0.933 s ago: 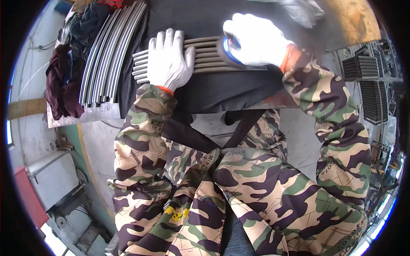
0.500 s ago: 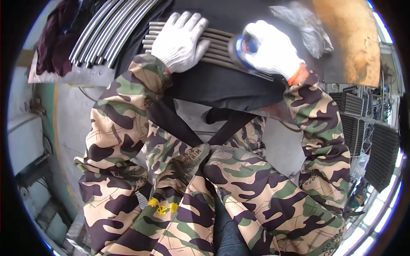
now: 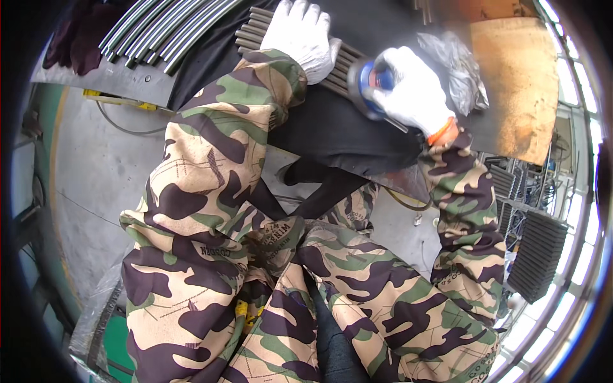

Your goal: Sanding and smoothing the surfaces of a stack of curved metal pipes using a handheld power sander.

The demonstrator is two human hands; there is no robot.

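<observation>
The left hand [image 3: 299, 35] lies flat, fingers spread, on a row of dark metal rods [image 3: 255, 29] at twelve o'clock. The right hand [image 3: 414, 92] – at one o'clock – has its grip closed around a blue round tool [image 3: 369, 80] touching the rods on the bench [image 3: 338, 131].

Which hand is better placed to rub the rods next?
The right hand, I think. It already grips the blue tool, which sits against the rods. The left hand lies flat on the rods with nothing in it, pinning them down.
</observation>
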